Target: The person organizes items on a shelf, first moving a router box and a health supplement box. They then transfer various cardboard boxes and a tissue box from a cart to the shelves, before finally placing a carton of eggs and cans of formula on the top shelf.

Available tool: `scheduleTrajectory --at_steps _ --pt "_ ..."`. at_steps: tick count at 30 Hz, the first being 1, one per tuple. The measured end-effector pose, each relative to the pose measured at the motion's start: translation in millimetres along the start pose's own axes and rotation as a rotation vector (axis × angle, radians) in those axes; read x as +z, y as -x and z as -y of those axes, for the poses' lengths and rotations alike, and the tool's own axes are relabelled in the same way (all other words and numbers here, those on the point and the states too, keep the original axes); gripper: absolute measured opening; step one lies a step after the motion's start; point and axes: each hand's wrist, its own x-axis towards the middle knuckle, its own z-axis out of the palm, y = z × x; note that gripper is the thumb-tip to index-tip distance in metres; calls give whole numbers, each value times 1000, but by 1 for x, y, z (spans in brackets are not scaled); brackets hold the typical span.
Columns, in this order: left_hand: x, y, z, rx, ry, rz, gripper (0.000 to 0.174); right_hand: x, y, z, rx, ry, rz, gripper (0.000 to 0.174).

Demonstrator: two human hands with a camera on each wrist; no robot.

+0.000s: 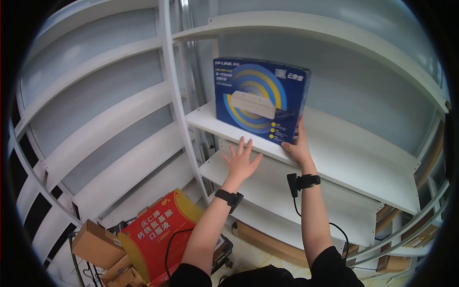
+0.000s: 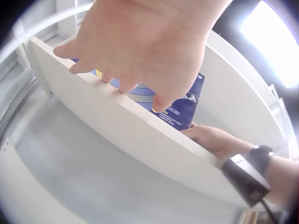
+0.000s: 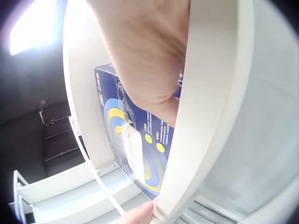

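Note:
A blue TP-LINK box (image 1: pixel 258 103), with yellow and light-blue rings and a white device pictured on its front, stands upright on a white shelf (image 1: pixel 344 158). My right hand (image 1: pixel 300 152) holds its lower right corner, thumb at the front face and fingers along the right side. In the right wrist view, that hand (image 3: pixel 145 60) covers part of the box (image 3: pixel 135 135). My left hand (image 1: pixel 241 165) is spread, fingertips at the shelf's front edge below the box. From the left wrist, the left hand (image 2: pixel 140 51) hides much of the box front.
Another shelf board (image 1: pixel 306 21) runs above the box, and more boards lie below. A white upright post (image 1: pixel 174 86) stands left of it. At lower left, a cart holds a red carton (image 1: pixel 160 234) and a brown cardboard box (image 1: pixel 98 244). Cables trail from both wrist cameras.

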Motion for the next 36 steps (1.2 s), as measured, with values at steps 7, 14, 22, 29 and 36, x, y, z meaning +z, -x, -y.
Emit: scheduleTrajectory --at_steps 7,14,22,29,36 --pt "-24 124 16 -3 93 185 65 4 37 17 -158 230 -156 80" --pt "-83 256 88 -254 260 -123 52 104 160 50 -363 144 -66 44" --pt "-126 400 189 -832 -184 -722 57 230 249 46 249 -402 937 53" --pt "-125 418 204 -1010 -104 -676 67 223 251 49 274 -277 999 63" --pt "-187 367 112 -541 112 -1124 69 122 211 117 53 -555 570 61"
